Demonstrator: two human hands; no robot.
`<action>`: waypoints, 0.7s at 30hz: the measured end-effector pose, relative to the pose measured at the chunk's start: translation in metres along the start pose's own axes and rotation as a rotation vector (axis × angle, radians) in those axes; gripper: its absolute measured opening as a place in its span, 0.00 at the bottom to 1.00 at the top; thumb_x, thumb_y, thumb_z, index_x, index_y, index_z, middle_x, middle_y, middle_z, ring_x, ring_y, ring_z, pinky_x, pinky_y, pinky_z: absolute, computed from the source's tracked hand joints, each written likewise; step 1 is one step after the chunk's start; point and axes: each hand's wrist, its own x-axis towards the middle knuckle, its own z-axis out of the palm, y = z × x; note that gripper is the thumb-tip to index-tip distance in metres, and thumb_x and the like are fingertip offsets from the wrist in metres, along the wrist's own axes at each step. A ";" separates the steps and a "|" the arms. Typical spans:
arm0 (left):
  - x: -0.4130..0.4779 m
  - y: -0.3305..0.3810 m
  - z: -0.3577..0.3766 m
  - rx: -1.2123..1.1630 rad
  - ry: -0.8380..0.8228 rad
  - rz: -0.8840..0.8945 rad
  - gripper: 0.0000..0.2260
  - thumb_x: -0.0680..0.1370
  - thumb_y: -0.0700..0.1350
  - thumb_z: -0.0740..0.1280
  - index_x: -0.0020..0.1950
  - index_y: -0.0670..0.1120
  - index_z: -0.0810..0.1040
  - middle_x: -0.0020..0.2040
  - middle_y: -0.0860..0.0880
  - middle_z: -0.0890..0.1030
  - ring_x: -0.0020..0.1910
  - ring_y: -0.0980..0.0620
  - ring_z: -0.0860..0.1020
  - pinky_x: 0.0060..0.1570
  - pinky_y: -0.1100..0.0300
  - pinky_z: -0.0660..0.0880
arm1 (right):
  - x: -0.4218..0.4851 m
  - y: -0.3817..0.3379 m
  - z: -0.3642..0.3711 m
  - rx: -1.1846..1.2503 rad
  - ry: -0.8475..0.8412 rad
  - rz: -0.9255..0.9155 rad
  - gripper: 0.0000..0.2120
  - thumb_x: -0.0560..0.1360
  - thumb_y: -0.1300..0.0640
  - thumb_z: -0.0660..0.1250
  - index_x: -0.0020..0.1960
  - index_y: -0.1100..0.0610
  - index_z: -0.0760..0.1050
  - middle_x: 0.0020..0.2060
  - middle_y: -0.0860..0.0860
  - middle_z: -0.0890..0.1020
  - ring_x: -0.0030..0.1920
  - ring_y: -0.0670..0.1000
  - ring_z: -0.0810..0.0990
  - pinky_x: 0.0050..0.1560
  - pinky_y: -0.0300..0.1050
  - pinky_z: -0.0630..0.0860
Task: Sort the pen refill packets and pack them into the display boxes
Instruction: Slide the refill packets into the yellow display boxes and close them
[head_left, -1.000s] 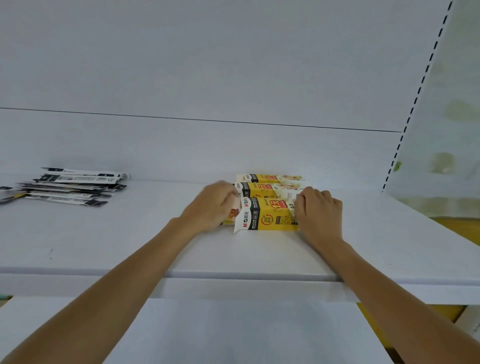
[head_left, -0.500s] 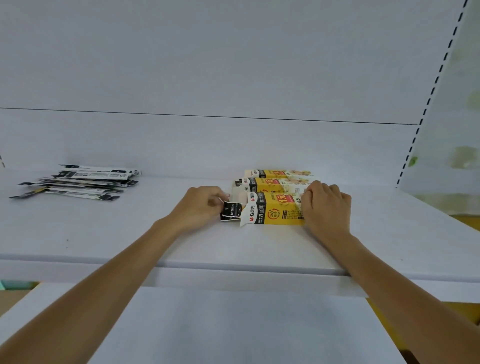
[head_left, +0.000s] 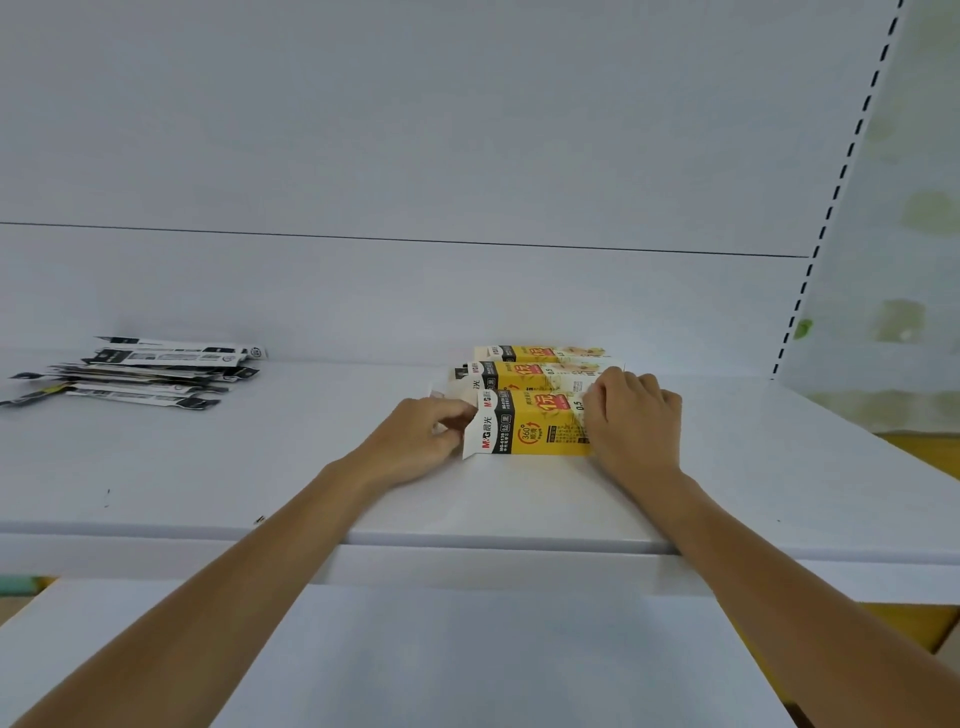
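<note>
Three yellow display boxes lie side by side on the white shelf (head_left: 208, 467). The nearest box (head_left: 530, 431) has a white flap at its left end. My left hand (head_left: 421, 441) is at that left end, fingers curled against the flap; what it holds is hidden. My right hand (head_left: 631, 421) grips the right end of the nearest box, fingers curled over its top edge. The middle box (head_left: 530, 375) and far box (head_left: 540, 353) sit behind. A loose pile of black-and-white pen refill packets (head_left: 150, 371) lies at the shelf's far left.
The shelf's white back panel (head_left: 467, 156) rises behind the boxes. A slotted upright (head_left: 836, 187) stands at the right. A lower white shelf (head_left: 467, 649) juts out beneath my forearms.
The black packet end that showed at my left fingers half a second ago is out of sight now, and my left hand has closed up against the box flap. My right hand stays put.
</note>
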 end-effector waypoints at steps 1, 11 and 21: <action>0.000 0.000 0.001 -0.018 0.026 0.012 0.14 0.77 0.37 0.60 0.57 0.50 0.80 0.50 0.58 0.79 0.49 0.60 0.75 0.46 0.77 0.65 | -0.001 -0.002 -0.002 0.005 -0.027 0.014 0.16 0.76 0.48 0.50 0.42 0.58 0.70 0.38 0.52 0.78 0.44 0.56 0.73 0.47 0.50 0.64; 0.002 -0.003 0.003 0.158 -0.050 0.020 0.12 0.78 0.42 0.61 0.57 0.45 0.80 0.59 0.48 0.74 0.58 0.51 0.72 0.54 0.62 0.67 | 0.004 -0.015 -0.022 -0.215 -0.376 -0.034 0.16 0.79 0.51 0.48 0.61 0.55 0.69 0.57 0.54 0.75 0.58 0.57 0.69 0.57 0.54 0.65; -0.052 -0.059 -0.096 0.293 0.267 -0.087 0.12 0.78 0.43 0.63 0.61 0.49 0.78 0.62 0.50 0.75 0.65 0.51 0.71 0.61 0.62 0.62 | 0.045 -0.113 -0.021 0.168 -0.209 -0.139 0.21 0.78 0.56 0.57 0.69 0.59 0.64 0.66 0.55 0.71 0.66 0.57 0.64 0.62 0.51 0.63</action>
